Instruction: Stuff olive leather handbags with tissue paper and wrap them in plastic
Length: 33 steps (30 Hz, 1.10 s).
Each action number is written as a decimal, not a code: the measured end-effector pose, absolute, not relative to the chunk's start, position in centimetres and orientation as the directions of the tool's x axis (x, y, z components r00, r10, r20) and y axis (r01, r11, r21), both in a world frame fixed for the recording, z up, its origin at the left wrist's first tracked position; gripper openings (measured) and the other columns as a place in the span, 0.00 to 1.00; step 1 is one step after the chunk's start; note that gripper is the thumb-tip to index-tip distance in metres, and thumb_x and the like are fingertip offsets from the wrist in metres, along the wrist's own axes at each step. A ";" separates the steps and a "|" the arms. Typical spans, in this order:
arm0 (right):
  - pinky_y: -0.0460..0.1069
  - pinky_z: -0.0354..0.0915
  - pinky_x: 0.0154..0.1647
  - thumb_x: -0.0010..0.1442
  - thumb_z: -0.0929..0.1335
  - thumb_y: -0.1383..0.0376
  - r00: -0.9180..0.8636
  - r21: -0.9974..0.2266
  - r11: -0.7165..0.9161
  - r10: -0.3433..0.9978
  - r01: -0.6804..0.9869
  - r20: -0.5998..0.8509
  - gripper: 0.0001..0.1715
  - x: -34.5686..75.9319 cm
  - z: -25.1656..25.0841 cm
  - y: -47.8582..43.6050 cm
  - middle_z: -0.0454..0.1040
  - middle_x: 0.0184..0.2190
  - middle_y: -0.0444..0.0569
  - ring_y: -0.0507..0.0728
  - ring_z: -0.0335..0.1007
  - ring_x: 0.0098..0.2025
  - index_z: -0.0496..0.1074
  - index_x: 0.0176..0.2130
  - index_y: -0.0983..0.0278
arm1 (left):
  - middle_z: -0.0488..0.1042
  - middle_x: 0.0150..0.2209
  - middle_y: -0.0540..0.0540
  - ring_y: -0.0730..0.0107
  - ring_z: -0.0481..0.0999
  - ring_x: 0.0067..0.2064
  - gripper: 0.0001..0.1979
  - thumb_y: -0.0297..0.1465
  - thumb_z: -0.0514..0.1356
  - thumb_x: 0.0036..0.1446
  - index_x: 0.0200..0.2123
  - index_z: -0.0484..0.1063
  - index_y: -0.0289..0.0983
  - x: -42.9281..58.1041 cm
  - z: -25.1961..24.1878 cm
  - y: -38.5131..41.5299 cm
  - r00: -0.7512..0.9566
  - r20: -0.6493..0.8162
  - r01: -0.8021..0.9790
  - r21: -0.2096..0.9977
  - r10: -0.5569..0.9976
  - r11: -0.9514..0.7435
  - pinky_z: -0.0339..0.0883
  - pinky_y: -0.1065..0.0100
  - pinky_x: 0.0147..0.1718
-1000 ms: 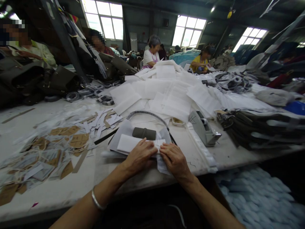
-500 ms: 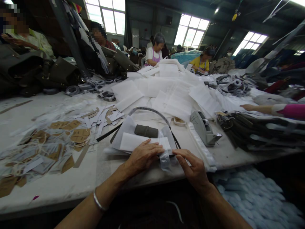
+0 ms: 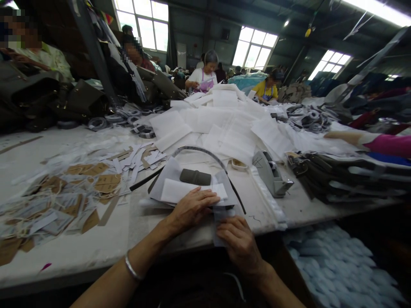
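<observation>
Both hands (image 3: 213, 222) press white wrapping paper (image 3: 192, 191) at the table's (image 3: 96, 244) near edge.

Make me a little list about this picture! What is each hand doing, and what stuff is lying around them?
Left hand: lying flat on the white sheet
Right hand: touching the grey sheet where it hangs over the table edge
Just behind the hands: olive folded piece, curved black strap
To the right: tape dispenser, dark bags
To the left: paper tags
Someone else: an arm in a pink sleeve
</observation>
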State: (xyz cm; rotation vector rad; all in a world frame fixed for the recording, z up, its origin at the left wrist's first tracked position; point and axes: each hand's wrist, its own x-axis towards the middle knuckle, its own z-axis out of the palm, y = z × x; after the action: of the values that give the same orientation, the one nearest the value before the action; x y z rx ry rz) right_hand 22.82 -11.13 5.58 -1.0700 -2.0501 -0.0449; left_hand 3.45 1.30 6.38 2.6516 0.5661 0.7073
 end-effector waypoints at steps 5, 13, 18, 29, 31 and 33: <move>0.55 0.64 0.53 0.62 0.60 0.79 -0.350 -0.389 0.659 0.706 0.643 0.616 0.17 22.7 5.2 -13.3 0.78 0.35 0.48 0.55 0.75 0.41 0.72 0.40 0.63 | 0.72 0.57 0.42 0.62 0.70 0.59 0.20 0.26 0.59 0.63 0.57 0.66 0.42 3.5 6.2 1.4 0.782 0.423 0.269 0.435 0.458 -0.860 0.53 0.51 0.64; 0.52 0.72 0.46 0.64 0.68 0.67 -0.166 -0.545 0.551 0.784 0.632 0.599 0.06 25.1 11.9 -9.5 0.79 0.38 0.49 0.58 0.76 0.43 0.76 0.41 0.59 | 0.74 0.55 0.44 0.64 0.72 0.57 0.18 0.25 0.59 0.62 0.55 0.68 0.42 3.6 6.6 1.3 0.779 0.419 0.269 0.448 0.466 -0.852 0.55 0.51 0.63; 0.54 0.71 0.51 0.65 0.67 0.65 -0.242 -0.499 0.439 0.879 0.747 0.411 0.12 27.3 13.2 -3.7 0.79 0.45 0.50 0.59 0.76 0.47 0.76 0.48 0.60 | 0.75 0.54 0.44 0.64 0.73 0.56 0.16 0.25 0.58 0.63 0.53 0.68 0.41 3.5 6.7 1.2 0.778 0.417 0.269 0.454 0.469 -0.849 0.55 0.52 0.63; 0.61 0.62 0.55 0.58 0.72 0.50 -0.348 -0.448 0.368 0.928 0.815 0.129 0.30 26.6 11.2 -1.2 0.75 0.49 0.54 0.64 0.69 0.52 0.71 0.54 0.63 | 0.73 0.56 0.44 0.62 0.69 0.59 0.21 0.25 0.60 0.61 0.57 0.64 0.40 3.5 6.5 1.1 0.772 0.420 0.275 0.455 0.477 -0.847 0.55 0.51 0.64; 0.59 0.62 0.53 0.62 0.69 0.50 -0.310 -0.482 0.351 0.936 0.803 0.166 0.26 26.3 10.9 -1.0 0.76 0.45 0.53 0.62 0.70 0.49 0.71 0.53 0.62 | 0.72 0.56 0.43 0.61 0.68 0.60 0.22 0.25 0.60 0.61 0.58 0.63 0.40 3.5 6.5 1.2 0.766 0.432 0.284 0.437 0.476 -0.854 0.56 0.52 0.63; 0.57 0.63 0.50 0.65 0.67 0.52 -0.263 -0.518 0.330 0.944 0.789 0.200 0.21 25.9 10.6 -0.7 0.76 0.39 0.50 0.60 0.71 0.44 0.72 0.51 0.62 | 0.71 0.57 0.42 0.61 0.67 0.61 0.22 0.26 0.60 0.62 0.58 0.62 0.39 3.5 6.5 1.2 0.762 0.452 0.275 0.423 0.464 -0.863 0.57 0.53 0.63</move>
State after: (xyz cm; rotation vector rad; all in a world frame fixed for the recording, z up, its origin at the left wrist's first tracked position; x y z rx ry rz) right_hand 25.87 -0.74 10.55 -1.5210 -2.1286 0.4351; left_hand 3.52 1.17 6.45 2.6258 0.5692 0.8002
